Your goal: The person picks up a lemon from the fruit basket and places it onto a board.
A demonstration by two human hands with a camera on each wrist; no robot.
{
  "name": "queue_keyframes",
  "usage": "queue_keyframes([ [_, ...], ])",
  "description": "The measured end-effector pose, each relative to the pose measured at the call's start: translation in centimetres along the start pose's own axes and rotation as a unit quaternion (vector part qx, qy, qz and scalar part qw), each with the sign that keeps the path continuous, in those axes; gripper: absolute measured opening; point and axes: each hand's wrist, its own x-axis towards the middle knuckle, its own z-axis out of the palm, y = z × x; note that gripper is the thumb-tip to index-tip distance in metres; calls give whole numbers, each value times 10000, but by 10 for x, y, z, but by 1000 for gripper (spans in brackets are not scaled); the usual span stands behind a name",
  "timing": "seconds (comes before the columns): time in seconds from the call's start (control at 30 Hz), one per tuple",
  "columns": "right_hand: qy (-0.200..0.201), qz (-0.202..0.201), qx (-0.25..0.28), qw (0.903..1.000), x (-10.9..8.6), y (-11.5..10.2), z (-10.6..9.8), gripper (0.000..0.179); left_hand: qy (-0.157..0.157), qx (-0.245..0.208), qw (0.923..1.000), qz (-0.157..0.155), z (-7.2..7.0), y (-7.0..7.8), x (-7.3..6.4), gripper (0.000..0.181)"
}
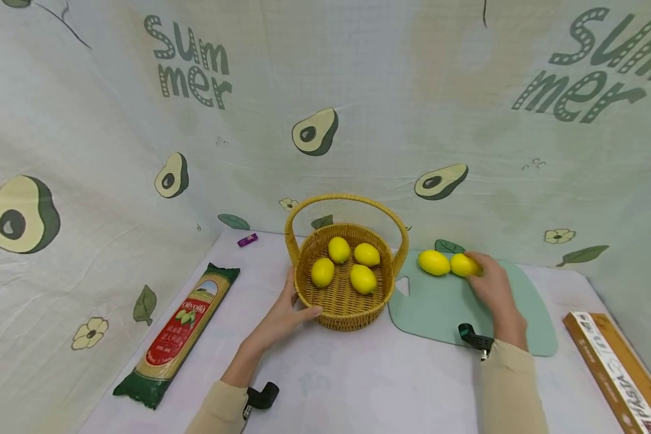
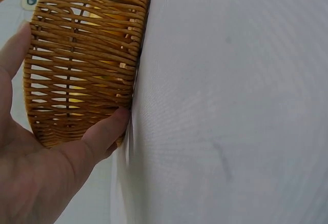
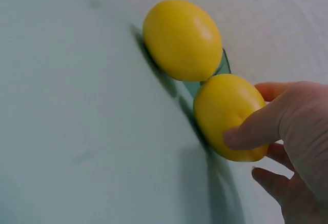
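Observation:
A round wicker basket (image 1: 346, 322) with a tall arched handle stands on the table, several yellow lemons (image 1: 363, 279) spread over its floor. My left hand (image 1: 285, 316) holds the basket's near left side, with thumb and fingers spread against the woven wall (image 2: 84, 65). On the right, a pale green cutting board (image 1: 439, 316) bears two lemons near its far edge. My right hand (image 1: 492, 288) grips the right-hand lemon (image 3: 225, 111) between thumb and fingers. The other lemon (image 3: 182, 39) sits right beside it, overlapping it slightly in the right wrist view.
A pasta packet (image 1: 176, 334) with green ends lies at the table's left side, and a small purple wrapped item (image 1: 247, 240) is at the back left. A long pasta box (image 1: 618, 374) lies along the right edge. Avocado-printed cloth (image 1: 369, 163) hangs behind the table.

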Motion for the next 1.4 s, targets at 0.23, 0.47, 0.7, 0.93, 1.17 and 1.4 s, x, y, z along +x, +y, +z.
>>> queue_keyframes([
  [0.23, 66, -78, -1, 9999, 0, 1, 0, 61, -37, 52, 9999, -94, 0, 2, 0, 115],
  [0.47, 132, 14, 206, 9997, -2, -8, -11, 62, -198, -25, 9995, -224, -3, 17, -3, 121],
  [0.7, 188, 69, 255, 9995, -6, -28, -28, 59, -312, 31, 9991, -284, -5, 34, -11, 122],
  [0.93, 521, -153, 94, 9985, -13, -55, -44, 56, -241, 1, 9994, -229, -4, 13, -2, 122],
  [1.17, 804, -518, 380, 9947, -23, -84, -59, 51, -30, 66, 9999, -112, -1, -3, 3, 115],
  [1.4, 736, -852, 612, 9918, -32, -113, -66, 51, -19, 28, 10000, 11, -1, 1, 0, 113],
])
